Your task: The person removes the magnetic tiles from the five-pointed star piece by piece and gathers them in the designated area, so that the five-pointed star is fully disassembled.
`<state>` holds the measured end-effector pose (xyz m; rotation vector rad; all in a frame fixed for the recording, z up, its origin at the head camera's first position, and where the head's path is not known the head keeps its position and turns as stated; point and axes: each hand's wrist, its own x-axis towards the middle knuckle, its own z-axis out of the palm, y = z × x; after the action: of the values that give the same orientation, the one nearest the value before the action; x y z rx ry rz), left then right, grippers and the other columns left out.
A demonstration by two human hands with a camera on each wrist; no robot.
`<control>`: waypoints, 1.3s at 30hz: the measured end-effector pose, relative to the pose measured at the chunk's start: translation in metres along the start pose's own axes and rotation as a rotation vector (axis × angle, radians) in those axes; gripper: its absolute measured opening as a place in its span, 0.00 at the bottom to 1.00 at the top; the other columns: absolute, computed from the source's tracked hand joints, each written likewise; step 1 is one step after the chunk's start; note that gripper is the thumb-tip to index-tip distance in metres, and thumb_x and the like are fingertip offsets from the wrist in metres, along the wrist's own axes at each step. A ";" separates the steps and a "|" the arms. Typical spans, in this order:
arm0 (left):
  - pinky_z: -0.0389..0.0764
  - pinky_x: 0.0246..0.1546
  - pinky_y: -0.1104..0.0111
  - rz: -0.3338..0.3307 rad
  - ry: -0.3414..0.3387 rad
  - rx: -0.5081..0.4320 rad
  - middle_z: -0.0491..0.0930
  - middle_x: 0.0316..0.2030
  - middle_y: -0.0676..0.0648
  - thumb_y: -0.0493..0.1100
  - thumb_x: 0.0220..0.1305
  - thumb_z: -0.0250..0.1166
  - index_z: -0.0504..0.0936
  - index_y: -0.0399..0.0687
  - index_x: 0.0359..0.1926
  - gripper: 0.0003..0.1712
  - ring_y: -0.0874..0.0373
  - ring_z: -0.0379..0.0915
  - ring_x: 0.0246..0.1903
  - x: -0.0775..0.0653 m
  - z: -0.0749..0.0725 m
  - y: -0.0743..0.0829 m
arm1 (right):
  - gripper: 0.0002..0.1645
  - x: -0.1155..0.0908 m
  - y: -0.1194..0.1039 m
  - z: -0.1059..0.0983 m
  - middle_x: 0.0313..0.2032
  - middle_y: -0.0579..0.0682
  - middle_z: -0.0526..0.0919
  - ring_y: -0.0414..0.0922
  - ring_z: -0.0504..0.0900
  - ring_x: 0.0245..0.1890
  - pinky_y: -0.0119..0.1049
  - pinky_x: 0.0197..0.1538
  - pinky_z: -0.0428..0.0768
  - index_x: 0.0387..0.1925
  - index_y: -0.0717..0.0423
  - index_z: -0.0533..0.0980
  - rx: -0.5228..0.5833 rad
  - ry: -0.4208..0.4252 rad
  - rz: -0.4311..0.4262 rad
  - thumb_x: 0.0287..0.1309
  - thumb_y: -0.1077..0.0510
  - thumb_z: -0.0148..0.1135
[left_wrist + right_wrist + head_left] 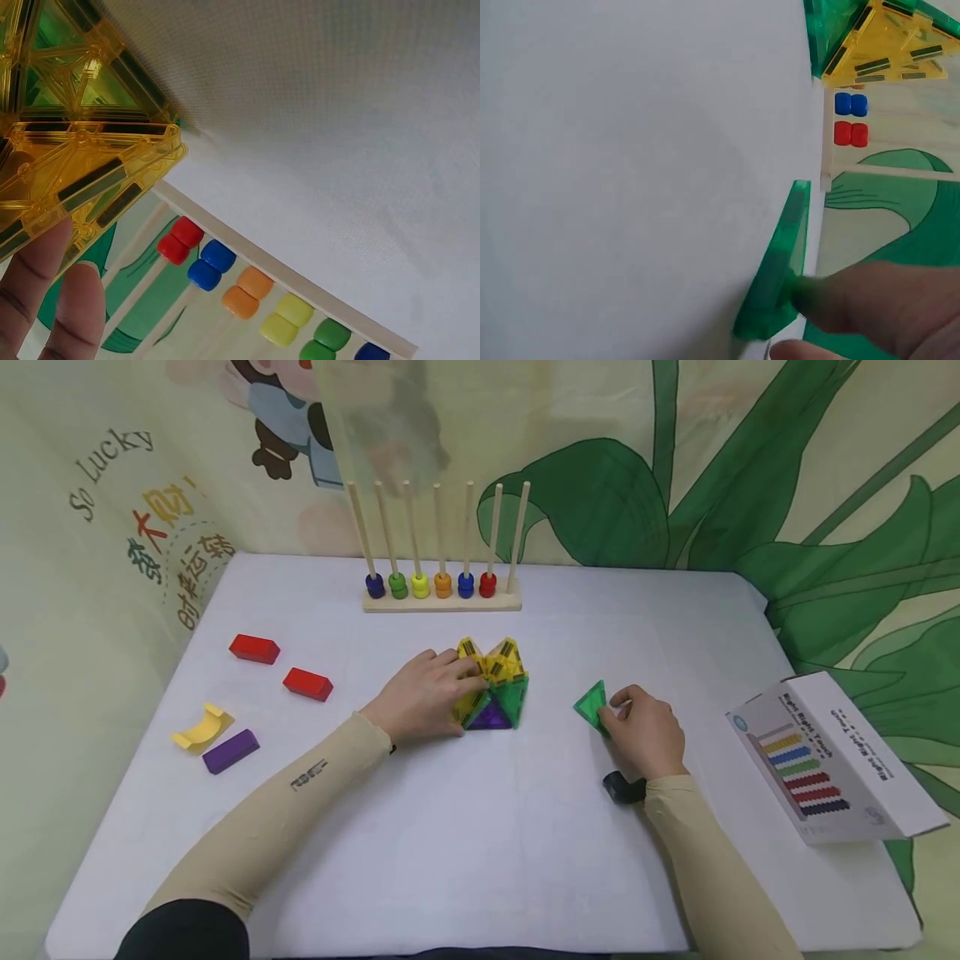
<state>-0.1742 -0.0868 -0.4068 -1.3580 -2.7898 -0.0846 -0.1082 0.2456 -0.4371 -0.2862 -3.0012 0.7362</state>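
Near the middle of the table stands a structure of triangular magnetic tiles, with yellow tiles [504, 662] on its far side and green [512, 700] and purple [491, 717] ones in front. My left hand [424, 692] holds its left side, fingers over the yellow tiles and thumb low at the front. Fingertips [81, 307] press a yellow tile edge in the left wrist view; the palm is out of sight there. To the right, my right hand [647, 733] pinches a green triangular magnetic tile [590, 700] by its right edge, apart from the structure. The right wrist view shows this tile [776, 270] edge-on.
A wooden peg rack [442, 602] with coloured beads stands at the back. Red blocks [255, 648] [307, 684], a yellow curved block [203, 728] and a purple block [231, 752] lie left. A printed box [832, 760] sits at the right edge.
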 end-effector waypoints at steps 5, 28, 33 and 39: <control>0.80 0.63 0.49 -0.003 -0.012 -0.008 0.80 0.62 0.45 0.61 0.51 0.81 0.81 0.54 0.66 0.42 0.46 0.76 0.61 0.000 -0.001 0.001 | 0.11 -0.009 -0.025 0.007 0.30 0.54 0.87 0.45 0.78 0.20 0.33 0.21 0.69 0.41 0.59 0.84 0.092 0.091 -0.100 0.65 0.55 0.61; 0.82 0.60 0.52 0.007 -0.032 -0.030 0.81 0.61 0.47 0.53 0.54 0.81 0.82 0.53 0.64 0.37 0.48 0.79 0.59 0.004 -0.002 -0.001 | 0.11 -0.031 -0.119 0.069 0.22 0.49 0.90 0.38 0.82 0.21 0.30 0.25 0.73 0.26 0.54 0.84 0.392 -0.067 -0.233 0.63 0.55 0.68; 0.82 0.62 0.52 0.000 -0.038 -0.036 0.81 0.61 0.47 0.54 0.55 0.81 0.82 0.54 0.64 0.36 0.48 0.79 0.60 0.003 -0.003 -0.002 | 0.07 -0.032 -0.114 0.071 0.21 0.50 0.89 0.35 0.81 0.20 0.27 0.27 0.73 0.28 0.56 0.84 0.535 -0.130 -0.164 0.62 0.60 0.67; 0.83 0.60 0.52 0.010 -0.014 -0.027 0.82 0.59 0.47 0.52 0.56 0.80 0.84 0.53 0.62 0.33 0.48 0.80 0.58 0.002 -0.003 -0.003 | 0.14 -0.042 -0.114 0.068 0.19 0.49 0.86 0.36 0.78 0.18 0.28 0.25 0.74 0.44 0.64 0.85 0.563 -0.297 -0.176 0.56 0.62 0.65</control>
<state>-0.1778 -0.0868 -0.4036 -1.3840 -2.8033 -0.1137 -0.0915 0.1073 -0.4440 0.1194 -2.8418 1.6637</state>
